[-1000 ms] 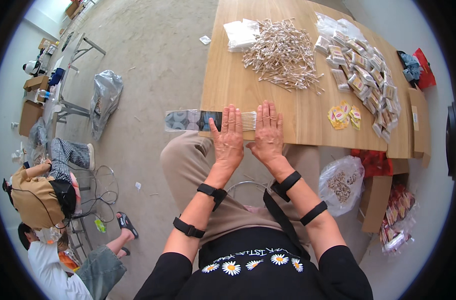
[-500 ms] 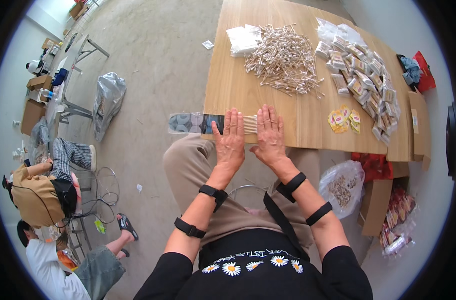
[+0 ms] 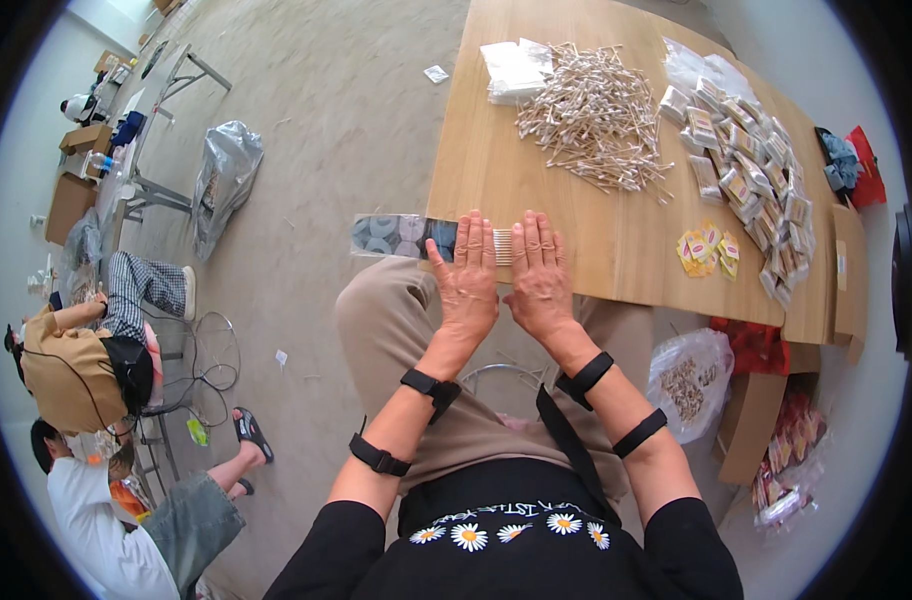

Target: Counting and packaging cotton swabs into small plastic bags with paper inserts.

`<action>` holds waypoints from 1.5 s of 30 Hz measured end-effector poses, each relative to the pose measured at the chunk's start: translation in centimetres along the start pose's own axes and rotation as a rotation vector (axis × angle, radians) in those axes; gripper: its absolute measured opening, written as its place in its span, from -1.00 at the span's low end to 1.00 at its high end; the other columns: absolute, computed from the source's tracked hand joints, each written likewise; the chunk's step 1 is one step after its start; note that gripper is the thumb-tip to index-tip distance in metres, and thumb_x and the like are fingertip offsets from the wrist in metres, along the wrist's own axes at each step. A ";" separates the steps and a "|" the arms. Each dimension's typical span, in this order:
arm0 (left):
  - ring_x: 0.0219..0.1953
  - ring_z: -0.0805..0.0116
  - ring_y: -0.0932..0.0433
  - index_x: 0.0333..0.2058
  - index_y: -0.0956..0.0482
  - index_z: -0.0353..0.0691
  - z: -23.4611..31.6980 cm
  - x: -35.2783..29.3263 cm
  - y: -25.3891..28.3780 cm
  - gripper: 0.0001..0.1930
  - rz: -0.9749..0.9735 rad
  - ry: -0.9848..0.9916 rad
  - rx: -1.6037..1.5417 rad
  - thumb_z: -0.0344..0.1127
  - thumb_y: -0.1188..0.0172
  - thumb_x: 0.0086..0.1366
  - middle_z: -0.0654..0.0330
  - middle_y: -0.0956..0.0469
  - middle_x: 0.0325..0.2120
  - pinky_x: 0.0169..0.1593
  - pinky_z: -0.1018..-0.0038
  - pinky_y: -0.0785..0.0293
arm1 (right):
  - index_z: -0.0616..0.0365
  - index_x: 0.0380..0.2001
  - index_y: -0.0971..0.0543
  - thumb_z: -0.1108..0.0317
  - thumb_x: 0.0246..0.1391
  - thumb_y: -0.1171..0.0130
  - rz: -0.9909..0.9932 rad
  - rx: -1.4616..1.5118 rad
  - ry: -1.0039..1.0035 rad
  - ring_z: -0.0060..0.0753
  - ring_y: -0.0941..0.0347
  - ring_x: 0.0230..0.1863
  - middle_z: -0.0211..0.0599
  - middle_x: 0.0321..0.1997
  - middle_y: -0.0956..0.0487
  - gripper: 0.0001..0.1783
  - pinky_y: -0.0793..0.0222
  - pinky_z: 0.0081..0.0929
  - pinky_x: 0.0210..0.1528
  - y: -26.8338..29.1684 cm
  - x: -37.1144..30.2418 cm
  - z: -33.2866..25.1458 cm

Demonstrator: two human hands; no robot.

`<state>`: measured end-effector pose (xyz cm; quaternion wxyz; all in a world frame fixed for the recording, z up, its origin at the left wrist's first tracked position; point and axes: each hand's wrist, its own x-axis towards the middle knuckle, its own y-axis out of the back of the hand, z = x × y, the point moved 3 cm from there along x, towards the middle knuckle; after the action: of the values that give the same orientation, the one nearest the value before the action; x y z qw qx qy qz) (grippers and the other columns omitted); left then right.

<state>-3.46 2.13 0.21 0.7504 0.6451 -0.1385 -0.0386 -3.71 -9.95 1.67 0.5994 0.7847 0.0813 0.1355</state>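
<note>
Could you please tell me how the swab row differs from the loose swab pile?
The swab row has parallel sticks between the left hand and right hand; the loose swab pile is jumbled. The row shows as a narrow strip; the pile spreads far wider. Both show thin, pale sticks.

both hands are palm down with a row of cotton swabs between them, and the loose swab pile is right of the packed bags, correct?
Not quite: the head view shows the loose swab pile left of the packed bags. The left hand and right hand are palm down, cotton swabs between them.
</note>
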 end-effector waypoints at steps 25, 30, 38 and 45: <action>-0.32 0.38 -0.58 -0.19 -0.56 -0.35 -10.8 1.4 1.5 -0.74 0.301 0.558 -0.888 -0.50 -0.34 0.11 0.15 -0.60 -0.33 -0.18 0.43 -0.54 | 0.39 0.37 -0.07 0.25 -0.40 -0.52 -0.018 0.026 -0.006 0.10 0.18 0.55 0.15 0.51 0.02 0.25 0.23 -0.10 0.54 0.6 0.1 -0.2; -0.42 0.55 -0.55 -0.23 -0.57 -0.35 -11.8 1.8 0.5 -0.80 0.313 0.650 -1.182 -0.61 -0.25 0.14 0.27 -0.59 -0.45 -0.28 0.59 -0.54 | 0.42 0.36 -0.07 0.22 -0.40 -0.53 -0.016 0.044 -0.009 0.11 0.20 0.56 0.18 0.51 0.03 0.26 0.25 -0.10 0.55 0.4 0.5 -1.0; -0.47 0.51 -0.53 -0.27 -0.57 -0.26 -11.8 2.5 1.9 -0.80 0.255 0.564 -0.902 -0.61 -0.21 0.11 0.27 -0.55 -0.54 -0.35 0.50 -0.51 | 0.42 0.37 -0.06 0.18 -0.31 -0.50 -0.056 0.090 0.056 0.13 0.22 0.56 0.18 0.50 0.03 0.22 0.26 -0.11 0.55 -0.6 2.7 -4.1; -0.34 0.04 -0.60 -0.28 -0.53 -0.21 -11.1 3.2 3.7 -0.83 0.231 0.412 -0.664 -0.57 -0.14 0.14 0.04 -0.60 -0.44 -0.25 0.20 -0.49 | 0.41 0.36 -0.08 0.21 -0.25 -0.45 -0.041 0.022 0.139 0.13 0.20 0.55 0.16 0.51 0.02 0.15 0.26 -0.11 0.55 -2.5 5.2 -7.1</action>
<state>2.00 12.59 2.91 0.9294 0.3423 -0.0369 0.1331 -0.92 -1.26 1.57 0.5862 0.7782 0.1402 0.1765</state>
